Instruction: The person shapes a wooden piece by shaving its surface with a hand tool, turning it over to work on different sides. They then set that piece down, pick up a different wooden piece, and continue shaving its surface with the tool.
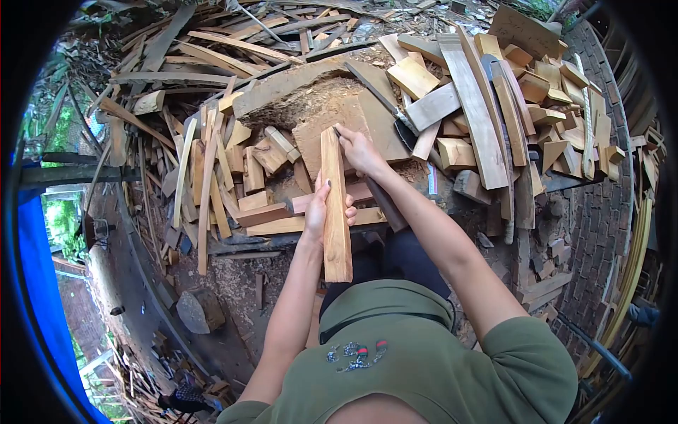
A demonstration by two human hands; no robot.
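A long squared wooden block stands out in front of my body, its upper end over the bench. My left hand is wrapped round its middle, thumb on the near face and fingertips showing on the right side. At the block's top end, my right hand is closed with its thumb and fingers against the corner; a small dark spot shows at the thumb tip. Behind the hands lies a thick worn slab of wood. A dark brown wooden piece lies partly under my right forearm.
Loose offcuts crowd the bench's left side. More blocks and planks are heaped on the right. A dark long-bladed tool rests on the slab. Long scrap strips pile up beyond. A log stump stands at lower left.
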